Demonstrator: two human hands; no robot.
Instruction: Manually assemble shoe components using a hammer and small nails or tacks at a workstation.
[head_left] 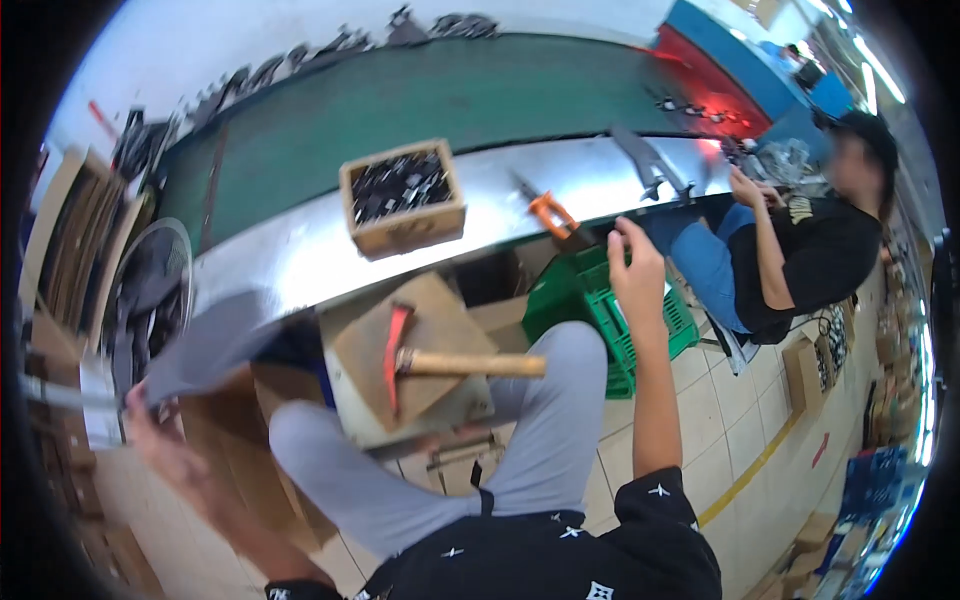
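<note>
At the far left my left hand [170,445], smeared by motion, grips the lower end of a dark grey flat curved piece [215,345]. My right hand [638,265] is raised before the metal-topped bench edge, its fingers apart and nothing visible in them. Just left of it, an orange-handled cutting tool [550,212] lies on the bench. Between my knees, a hammer [465,364] with a red head and wooden handle rests on a brown board [430,310] over a pale block. A wooden box [408,240] of small dark parts stands on the bench.
A green crate [620,340] stands beside my right knee. To the right sits a co-worker [815,240], hands near grey pieces [650,165] on the bench. A green conveyor belt [430,95] runs behind. Cardboard boxes [240,430] and a round wire guard [185,250] are at left.
</note>
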